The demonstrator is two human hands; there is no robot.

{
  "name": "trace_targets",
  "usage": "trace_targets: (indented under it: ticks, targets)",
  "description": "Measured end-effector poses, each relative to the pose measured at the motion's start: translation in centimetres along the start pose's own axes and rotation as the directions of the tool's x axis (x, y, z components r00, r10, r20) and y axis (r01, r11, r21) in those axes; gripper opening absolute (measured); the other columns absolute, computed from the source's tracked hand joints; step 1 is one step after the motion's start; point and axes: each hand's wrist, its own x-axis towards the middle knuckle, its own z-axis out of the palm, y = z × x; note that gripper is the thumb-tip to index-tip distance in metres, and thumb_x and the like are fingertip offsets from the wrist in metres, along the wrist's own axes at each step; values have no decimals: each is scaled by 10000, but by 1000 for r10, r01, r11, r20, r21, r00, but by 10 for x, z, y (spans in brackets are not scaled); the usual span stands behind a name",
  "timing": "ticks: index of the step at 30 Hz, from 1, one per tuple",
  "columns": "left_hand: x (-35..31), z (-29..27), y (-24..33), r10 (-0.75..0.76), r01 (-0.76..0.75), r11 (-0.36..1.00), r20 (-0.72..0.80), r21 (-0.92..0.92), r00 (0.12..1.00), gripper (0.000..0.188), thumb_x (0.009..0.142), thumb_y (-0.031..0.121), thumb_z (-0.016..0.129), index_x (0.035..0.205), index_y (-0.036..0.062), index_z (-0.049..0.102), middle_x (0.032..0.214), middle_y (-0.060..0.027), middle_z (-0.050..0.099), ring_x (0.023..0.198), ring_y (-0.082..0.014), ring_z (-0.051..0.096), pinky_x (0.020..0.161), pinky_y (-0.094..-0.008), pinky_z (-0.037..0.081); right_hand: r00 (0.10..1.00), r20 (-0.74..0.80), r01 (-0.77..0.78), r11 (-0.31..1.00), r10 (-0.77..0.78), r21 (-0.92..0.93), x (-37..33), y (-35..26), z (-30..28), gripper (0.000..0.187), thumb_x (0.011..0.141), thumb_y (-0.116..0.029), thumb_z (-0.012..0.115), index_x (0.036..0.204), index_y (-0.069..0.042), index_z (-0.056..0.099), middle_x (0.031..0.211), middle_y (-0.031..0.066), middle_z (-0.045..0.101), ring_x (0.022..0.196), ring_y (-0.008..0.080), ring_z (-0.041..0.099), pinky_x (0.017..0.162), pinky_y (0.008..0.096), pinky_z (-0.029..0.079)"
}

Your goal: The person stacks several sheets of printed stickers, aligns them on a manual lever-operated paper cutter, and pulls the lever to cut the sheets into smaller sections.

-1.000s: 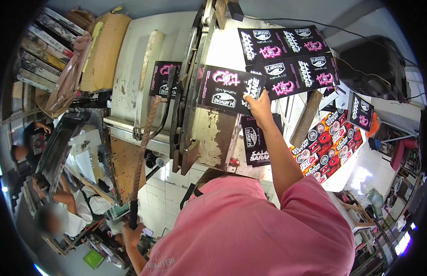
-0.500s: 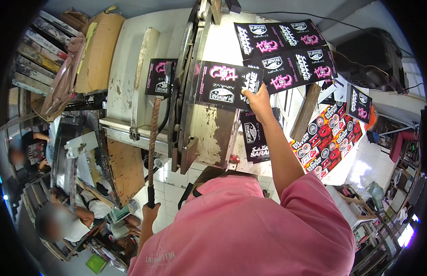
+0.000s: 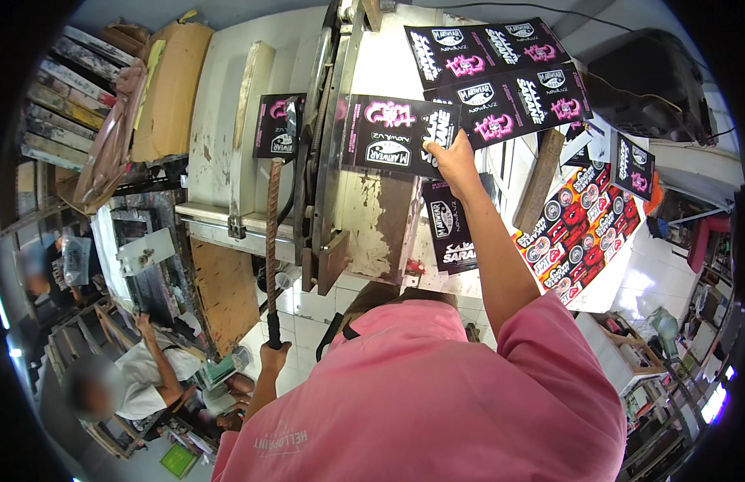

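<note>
A black printed sheet (image 3: 387,153) with pink and white designs lies across the bed of a guillotine paper cutter (image 3: 378,233). My right hand (image 3: 453,161) grips its right edge, thumb on top. The sheet passes under the cutter's bar, and a printed black part (image 3: 276,127) shows on the far left side of the blade. My left hand (image 3: 272,358), low at the left, is closed round the black grip of the cutter's long rusty lever (image 3: 273,233). Beyond my right hand, more black printed sheets (image 3: 501,104) overlap on the table.
Another black sheet pile (image 3: 451,233) lies under my right forearm. Right of it are a wooden bar (image 3: 541,178) and red-and-yellow printed sheets (image 3: 581,229). A cardboard box (image 3: 173,88) stands far left. A co-worker in white (image 3: 152,373) sits at lower left.
The lever grip and my left hand have shifted slightly up and right. My right hand stays on the sheet. The co-worker in white has raised an arm.
</note>
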Motion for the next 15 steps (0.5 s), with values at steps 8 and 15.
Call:
trace_targets:
  ticks: [8,15]
  targets:
    - [-5,-2,11,-9,9,1000,-8,2,1000,347,768,253,846,674,-4,633,589,-114,615,527,-252,547,567,-414,461,999,15,-40,999,40,36,-2,-4,0,444,814,-70,739,1195,18,528,1075,132,681,943,192,668,844,326,540]
    - [0,2,5,35,-35,999,-12,-34,999,322,777,236,832,688,-1,634,597,-103,619,533,-232,549,564,-406,462,997,33,-73,996,71,47,3,1,-2,464,812,-80,740,1202,26,513,1097,145,665,961,204,666,857,329,537]
